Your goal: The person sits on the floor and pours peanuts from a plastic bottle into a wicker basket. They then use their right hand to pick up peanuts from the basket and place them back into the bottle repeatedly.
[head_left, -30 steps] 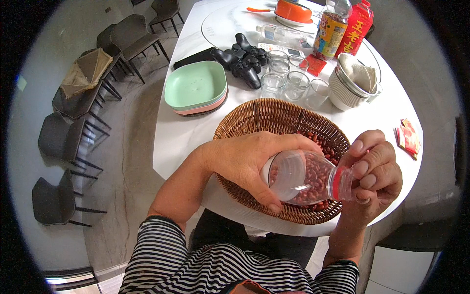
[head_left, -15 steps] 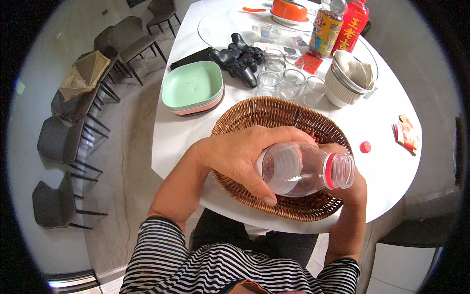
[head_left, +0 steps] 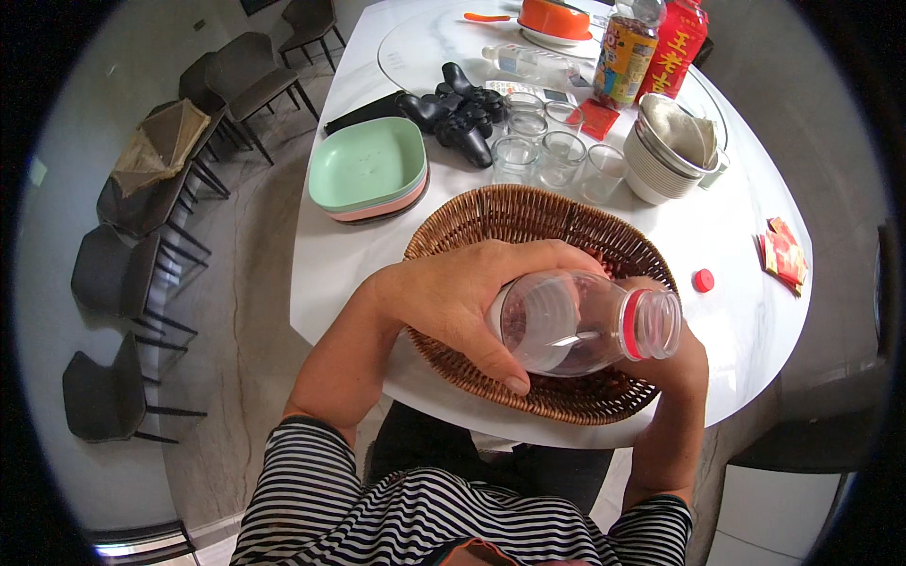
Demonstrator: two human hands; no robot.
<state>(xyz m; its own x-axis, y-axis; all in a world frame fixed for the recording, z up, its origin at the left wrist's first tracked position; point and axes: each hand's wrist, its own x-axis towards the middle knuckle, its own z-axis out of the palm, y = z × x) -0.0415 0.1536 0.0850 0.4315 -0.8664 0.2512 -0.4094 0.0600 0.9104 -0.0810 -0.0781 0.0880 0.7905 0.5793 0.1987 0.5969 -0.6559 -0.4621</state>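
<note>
My left hand (head_left: 462, 292) is wrapped around a clear plastic bottle (head_left: 557, 325), thumb on the near side and fingers over the far side. The bottle lies tilted over an oval brown wicker basket (head_left: 510, 212), its uncapped mouth pointing right with a red ring around the neck. Behind that neck, my right hand (head_left: 687, 363) reaches down into the basket; the bottle hides its fingers. Small reddish-brown pieces (head_left: 613, 389) show in the basket, too small to name. A red bottle cap (head_left: 703, 280) rests on the table, right of the basket.
Stacked green and pink square plates (head_left: 368, 165) stand at the left of the white table (head_left: 746, 368). Beyond the basket are black game controllers (head_left: 462, 118), several glasses (head_left: 562, 158) and stacked bowls (head_left: 656, 170). Large bottles (head_left: 627, 57) stand farther back. Red packets (head_left: 781, 257) lie right.
</note>
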